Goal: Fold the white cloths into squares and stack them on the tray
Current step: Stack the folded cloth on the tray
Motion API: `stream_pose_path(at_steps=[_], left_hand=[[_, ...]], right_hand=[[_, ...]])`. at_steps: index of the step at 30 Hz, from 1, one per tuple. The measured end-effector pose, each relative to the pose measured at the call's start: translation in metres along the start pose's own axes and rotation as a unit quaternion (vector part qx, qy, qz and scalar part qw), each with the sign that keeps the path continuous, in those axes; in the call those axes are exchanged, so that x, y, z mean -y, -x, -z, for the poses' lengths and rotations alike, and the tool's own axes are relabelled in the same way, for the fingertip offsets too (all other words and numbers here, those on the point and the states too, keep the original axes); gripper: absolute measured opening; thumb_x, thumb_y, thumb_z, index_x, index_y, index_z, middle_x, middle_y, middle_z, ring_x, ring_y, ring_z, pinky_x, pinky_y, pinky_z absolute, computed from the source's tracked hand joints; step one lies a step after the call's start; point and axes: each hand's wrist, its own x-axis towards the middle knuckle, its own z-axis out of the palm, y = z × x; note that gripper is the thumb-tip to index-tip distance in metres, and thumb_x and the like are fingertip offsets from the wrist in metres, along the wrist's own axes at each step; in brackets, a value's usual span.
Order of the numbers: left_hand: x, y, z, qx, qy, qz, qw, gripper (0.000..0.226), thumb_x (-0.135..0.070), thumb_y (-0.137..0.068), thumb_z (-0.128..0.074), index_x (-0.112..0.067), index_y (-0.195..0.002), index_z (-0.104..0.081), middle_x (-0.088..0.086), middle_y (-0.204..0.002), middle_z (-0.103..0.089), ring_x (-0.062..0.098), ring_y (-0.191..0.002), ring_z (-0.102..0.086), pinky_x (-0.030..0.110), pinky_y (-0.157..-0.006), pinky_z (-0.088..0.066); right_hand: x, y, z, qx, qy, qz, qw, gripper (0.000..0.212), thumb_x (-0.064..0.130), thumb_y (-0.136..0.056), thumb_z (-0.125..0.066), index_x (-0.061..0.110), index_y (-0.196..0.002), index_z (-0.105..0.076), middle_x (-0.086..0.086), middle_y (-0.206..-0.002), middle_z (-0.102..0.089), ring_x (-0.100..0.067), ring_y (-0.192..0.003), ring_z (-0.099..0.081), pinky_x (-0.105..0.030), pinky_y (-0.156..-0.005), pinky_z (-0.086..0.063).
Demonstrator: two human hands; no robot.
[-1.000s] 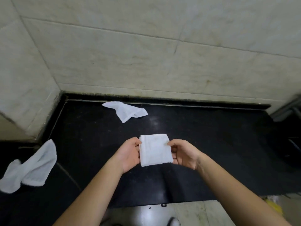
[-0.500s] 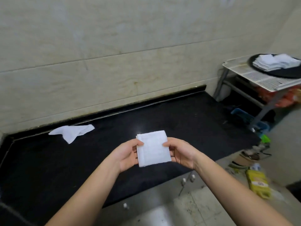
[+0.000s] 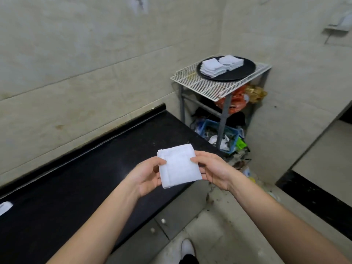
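A white cloth folded into a square (image 3: pixel 179 166) is held in the air over the right end of the black counter (image 3: pixel 76 187). My left hand (image 3: pixel 147 176) pinches its left edge, thumb on top. My right hand (image 3: pixel 211 168) pinches its right edge. Farther right and higher, a round black tray (image 3: pixel 242 72) sits on a white wire rack (image 3: pixel 207 85). Two stacks of folded white cloths (image 3: pixel 221 65) lie on the tray. Part of another loose white cloth (image 3: pixel 4 207) shows at the counter's left edge.
Under the rack are a blue basket (image 3: pixel 213 128) of rubbish and orange bags (image 3: pixel 236 102). Litter lies on the floor by the counter's end. A black-edged ledge (image 3: pixel 312 195) runs along the right. My shoe (image 3: pixel 187 248) is on the tiled floor.
The view has swung right, so the rack and tray are now near the centre. The loose cloths on the counter have slid out left. Both hands keep the same hold on the folded cloth.
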Motion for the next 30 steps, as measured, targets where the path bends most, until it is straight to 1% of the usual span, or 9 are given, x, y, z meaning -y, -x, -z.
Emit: stream_pose_path(at_steps=[2, 5, 8, 11, 15, 17, 21, 25, 30], left_hand=[[-0.009, -0.032, -0.035, 0.009, 0.005, 0.008, 1.000, 0.036, 0.000, -0.090, -0.054, 0.001, -0.126, -0.060, 0.019, -0.121, -0.068, 0.031, -0.097, -0.071, 0.046, -0.075, -0.061], [-0.029, -0.074, -0.082, 0.026, 0.010, 0.006, 1.000, 0.037, -0.001, -0.090, -0.055, 0.001, -0.126, -0.058, 0.018, -0.116, -0.070, 0.031, -0.092, -0.073, 0.048, -0.073, -0.061], [-0.055, -0.126, -0.135, 0.053, 0.005, 0.004, 0.999, 0.036, -0.001, -0.091, -0.053, 0.001, -0.126, -0.058, 0.018, -0.114, -0.069, 0.030, -0.089, -0.072, 0.047, -0.074, -0.061], [-0.092, -0.164, -0.187, 0.069, 0.010, 0.006, 0.998, 0.035, -0.002, -0.091, -0.053, 0.000, -0.126, -0.058, 0.018, -0.116, -0.068, 0.032, -0.095, -0.069, 0.049, -0.082, -0.058], [-0.148, -0.206, -0.255, 0.098, -0.011, -0.009, 0.995, 0.034, -0.003, -0.092, -0.053, -0.003, -0.126, -0.058, 0.016, -0.114, -0.066, 0.027, -0.085, -0.069, 0.043, -0.077, -0.060], [-0.173, -0.225, -0.288, 0.110, -0.019, -0.016, 0.994, 0.030, -0.002, -0.091, -0.053, -0.004, -0.120, -0.060, 0.013, -0.104, -0.070, 0.024, -0.079, -0.071, 0.039, -0.072, -0.061], [-0.213, -0.261, -0.338, 0.125, -0.029, -0.036, 0.991, 0.024, -0.002, -0.091, -0.054, -0.005, -0.113, -0.063, 0.009, -0.091, -0.071, 0.020, -0.066, -0.072, 0.033, -0.055, -0.059], [-0.241, -0.312, -0.377, 0.091, -0.051, -0.065, 0.992, 0.023, -0.003, -0.091, -0.056, -0.009, -0.112, -0.063, 0.008, -0.096, -0.069, 0.020, -0.076, -0.069, 0.034, -0.061, -0.059], [-0.264, -0.387, -0.419, 0.013, -0.049, -0.091, 0.995, 0.019, -0.004, -0.091, -0.058, -0.009, -0.109, -0.063, 0.010, -0.105, -0.070, 0.024, -0.089, -0.067, 0.035, -0.067, -0.058]], right_hand=[[0.017, -0.014, 0.035, -0.023, -0.012, 0.014, 1.000, 0.032, 0.008, -0.098, -0.055, 0.018, -0.125, -0.067, -0.011, -0.116, -0.074, -0.030, -0.105, -0.072, -0.042, -0.092, -0.058], [0.045, -0.038, 0.081, -0.062, -0.019, 0.026, 0.998, 0.027, 0.008, -0.098, -0.055, 0.018, -0.118, -0.070, -0.008, -0.109, -0.076, -0.021, -0.090, -0.074, -0.032, -0.073, -0.060], [0.084, -0.069, 0.132, -0.085, -0.012, 0.041, 0.995, 0.030, 0.009, -0.098, -0.054, 0.017, -0.124, -0.068, -0.009, -0.116, -0.074, -0.023, -0.100, -0.071, -0.033, -0.076, -0.059], [0.133, -0.093, 0.176, -0.101, -0.006, 0.047, 0.994, 0.031, 0.010, -0.100, -0.053, 0.016, -0.128, -0.065, -0.008, -0.118, -0.073, -0.023, -0.097, -0.072, -0.028, -0.061, -0.058], [0.202, -0.122, 0.232, -0.124, -0.008, 0.077, 0.989, 0.032, 0.011, -0.099, -0.056, 0.013, -0.130, -0.063, -0.010, -0.118, -0.073, -0.029, -0.109, -0.069, -0.034, -0.079, -0.062], [0.233, -0.135, 0.261, -0.137, -0.009, 0.089, 0.986, 0.032, 0.010, -0.099, -0.056, 0.012, -0.131, -0.062, -0.011, -0.119, -0.073, -0.031, -0.113, -0.068, -0.040, -0.091, -0.059], [0.279, -0.168, 0.310, -0.133, 0.005, 0.111, 0.985, 0.032, 0.010, -0.099, -0.055, 0.013, -0.129, -0.065, -0.012, -0.120, -0.072, -0.031, -0.112, -0.067, -0.049, -0.099, -0.051], [0.320, -0.219, 0.356, -0.131, 0.030, 0.111, 0.985, 0.028, 0.010, -0.097, -0.057, 0.016, -0.121, -0.071, -0.010, -0.113, -0.075, -0.032, -0.099, -0.067, -0.045, -0.083, -0.054], [0.362, -0.305, 0.417, -0.090, 0.077, 0.095, 0.988, 0.030, 0.015, -0.092, -0.062, 0.017, -0.121, -0.071, -0.011, -0.119, -0.073, -0.029, -0.110, -0.066, -0.048, -0.102, -0.048]])
